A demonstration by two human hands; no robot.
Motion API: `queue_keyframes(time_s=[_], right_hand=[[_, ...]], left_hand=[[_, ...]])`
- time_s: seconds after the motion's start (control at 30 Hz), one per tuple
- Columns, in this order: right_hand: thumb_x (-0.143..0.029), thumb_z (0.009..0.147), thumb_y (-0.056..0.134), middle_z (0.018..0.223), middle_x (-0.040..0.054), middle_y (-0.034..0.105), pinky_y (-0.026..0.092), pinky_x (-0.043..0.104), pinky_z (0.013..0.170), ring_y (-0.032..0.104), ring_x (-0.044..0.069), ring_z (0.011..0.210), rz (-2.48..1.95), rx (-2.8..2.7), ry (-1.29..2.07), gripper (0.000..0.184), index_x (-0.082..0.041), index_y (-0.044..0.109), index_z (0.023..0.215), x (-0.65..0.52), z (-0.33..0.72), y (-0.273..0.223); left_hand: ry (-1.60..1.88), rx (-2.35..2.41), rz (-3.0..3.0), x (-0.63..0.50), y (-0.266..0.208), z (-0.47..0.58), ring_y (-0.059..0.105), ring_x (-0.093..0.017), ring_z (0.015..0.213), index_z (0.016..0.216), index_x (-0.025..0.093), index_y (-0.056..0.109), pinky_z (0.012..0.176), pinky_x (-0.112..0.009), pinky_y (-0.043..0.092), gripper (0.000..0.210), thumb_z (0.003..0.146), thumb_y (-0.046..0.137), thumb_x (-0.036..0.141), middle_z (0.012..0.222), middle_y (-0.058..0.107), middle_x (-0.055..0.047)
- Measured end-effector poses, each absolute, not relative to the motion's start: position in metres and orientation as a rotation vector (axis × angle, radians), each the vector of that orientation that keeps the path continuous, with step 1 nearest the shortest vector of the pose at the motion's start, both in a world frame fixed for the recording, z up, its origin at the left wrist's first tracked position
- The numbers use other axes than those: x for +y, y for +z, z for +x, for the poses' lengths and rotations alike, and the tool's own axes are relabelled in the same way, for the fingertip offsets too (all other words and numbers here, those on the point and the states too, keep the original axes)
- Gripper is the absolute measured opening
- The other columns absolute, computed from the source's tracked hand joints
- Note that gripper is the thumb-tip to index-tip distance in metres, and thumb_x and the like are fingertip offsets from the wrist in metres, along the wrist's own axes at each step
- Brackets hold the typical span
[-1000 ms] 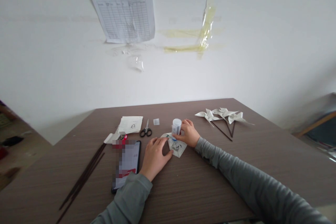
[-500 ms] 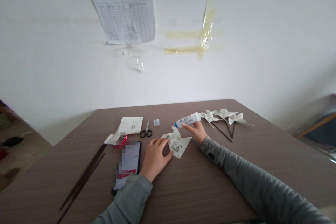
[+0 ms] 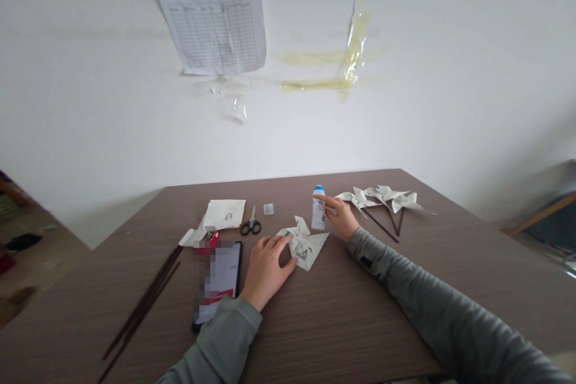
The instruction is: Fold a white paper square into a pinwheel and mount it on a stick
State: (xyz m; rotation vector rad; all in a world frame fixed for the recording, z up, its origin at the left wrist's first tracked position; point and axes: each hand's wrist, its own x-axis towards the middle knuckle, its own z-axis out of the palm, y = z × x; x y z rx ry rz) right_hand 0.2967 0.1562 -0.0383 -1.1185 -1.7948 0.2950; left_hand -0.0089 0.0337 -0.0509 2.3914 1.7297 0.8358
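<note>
Upright now, the glue bottle [image 3: 318,219] stands on the table [image 3: 342,306] just beyond the folded paper [image 3: 309,248], its long axis vertical and its blue cap [image 3: 318,188] pointing up. The right hand [image 3: 341,217] is at the bottle's upper part from the right, index finger stretched across it just below the cap; whether the fingers grip it or only touch it, I cannot tell. The left hand [image 3: 266,267] rests at the paper's left side, thumb and fingers curved wide apart, their tips on or at its edge. One pointed flap of the paper aims away from the person, another to the right, and a corner points back toward the person.

Half a second ago the bottle was tilted in the right hand, cap slanting down to the left above the paper; a second ago it was upside down over the paper. The left hand and the paper look unmoved.
</note>
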Motion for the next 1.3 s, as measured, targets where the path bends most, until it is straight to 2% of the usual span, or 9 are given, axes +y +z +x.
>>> queue_keyframes(time_s=[0.1, 0.27, 0.5, 0.7, 0.93, 1.03, 1.13, 1.2, 1.3], right_hand=[[-0.024, 0.101, 0.077, 0.11, 0.0092, 0.095, 0.072, 0.062, 0.114, 0.086, 0.037, 0.105, -1.18, -1.793, 0.332, 0.055, -0.033, 0.099, 0.15, 0.156, 0.299, -0.038], [-0.036, 0.109, 0.081, 0.132, 0.0111, 0.1, 0.063, 0.065, 0.127, 0.085, 0.042, 0.127, -1.195, -1.859, 0.259, 0.041, -0.038, 0.101, 0.145, 0.148, 0.296, -0.034], [-0.029, 0.115, 0.083, 0.14, 0.0088, 0.098, 0.057, 0.065, 0.132, 0.081, 0.039, 0.132, -1.203, -1.995, 0.153, 0.031, -0.042, 0.103, 0.134, 0.142, 0.292, -0.032], [-0.023, 0.114, 0.08, 0.144, 0.0103, 0.096, 0.061, 0.067, 0.13, 0.08, 0.041, 0.137, -1.181, -1.997, 0.213, 0.035, -0.041, 0.104, 0.133, 0.147, 0.292, -0.038], [-0.042, 0.107, 0.096, 0.161, 0.0163, 0.085, 0.064, 0.071, 0.135, 0.078, 0.043, 0.149, -0.987, -1.818, 0.316, 0.011, -0.033, 0.099, 0.111, 0.153, 0.3, -0.037], [-0.059, 0.099, 0.102, 0.154, 0.0181, 0.085, 0.065, 0.073, 0.135, 0.08, 0.045, 0.147, -0.96, -1.708, 0.398, 0.033, -0.03, 0.085, 0.101, 0.155, 0.302, -0.036], [-0.072, 0.09, 0.105, 0.128, 0.0139, 0.089, 0.072, 0.071, 0.123, 0.086, 0.042, 0.131, -0.99, -1.622, 0.467, 0.056, -0.031, 0.07, 0.103, 0.159, 0.298, -0.039], [-0.073, 0.084, 0.108, 0.116, 0.0092, 0.089, 0.077, 0.063, 0.112, 0.089, 0.038, 0.116, -1.021, -1.595, 0.512, 0.063, -0.032, 0.068, 0.11, 0.16, 0.295, -0.042], [-0.058, 0.079, 0.112, 0.116, 0.007, 0.092, 0.079, 0.056, 0.102, 0.09, 0.032, 0.103, -1.041, -1.564, 0.625, 0.063, -0.031, 0.074, 0.122, 0.161, 0.291, -0.046]], left_hand=[[0.865, 1.712, 2.405, 0.034, -0.053, -0.01, 0.083, -0.044, 0.151, 0.154, 0.037, 0.094, 0.134, -0.067, 0.07, 0.049, 0.105, 0.096, 0.031, 0.16, 0.095, -0.007], [0.904, 1.706, 2.408, 0.035, -0.056, -0.01, 0.084, -0.043, 0.152, 0.148, 0.037, 0.095, 0.133, -0.065, 0.071, 0.043, 0.106, 0.097, 0.033, 0.157, 0.096, -0.007], [0.876, 1.712, 2.398, 0.035, -0.053, -0.009, 0.082, -0.044, 0.153, 0.147, 0.036, 0.096, 0.134, -0.066, 0.07, 0.04, 0.107, 0.096, 0.031, 0.156, 0.096, -0.007], [0.851, 1.717, 2.421, 0.036, -0.054, -0.01, 0.082, -0.044, 0.153, 0.148, 0.037, 0.096, 0.135, -0.066, 0.069, 0.04, 0.108, 0.093, 0.031, 0.159, 0.095, -0.007], [0.867, 1.713, 2.433, 0.036, -0.056, -0.011, 0.083, -0.043, 0.152, 0.148, 0.036, 0.096, 0.135, -0.065, 0.07, 0.039, 0.109, 0.092, 0.031, 0.157, 0.096, -0.007], [0.893, 1.719, 2.418, 0.036, -0.057, -0.01, 0.083, -0.043, 0.152, 0.147, 0.036, 0.096, 0.135, -0.064, 0.071, 0.038, 0.109, 0.093, 0.031, 0.156, 0.096, -0.007], [0.9, 1.73, 2.407, 0.036, -0.059, -0.009, 0.083, -0.043, 0.152, 0.146, 0.037, 0.097, 0.133, -0.066, 0.071, 0.039, 0.108, 0.095, 0.031, 0.156, 0.096, -0.007], [0.896, 1.732, 2.416, 0.036, -0.06, -0.009, 0.083, -0.044, 0.152, 0.147, 0.037, 0.097, 0.133, -0.066, 0.072, 0.039, 0.108, 0.094, 0.031, 0.156, 0.096, -0.007], [0.9, 1.731, 2.438, 0.036, -0.06, -0.009, 0.084, -0.044, 0.152, 0.147, 0.036, 0.097, 0.133, -0.066, 0.072, 0.039, 0.109, 0.094, 0.031, 0.156, 0.096, -0.008]])
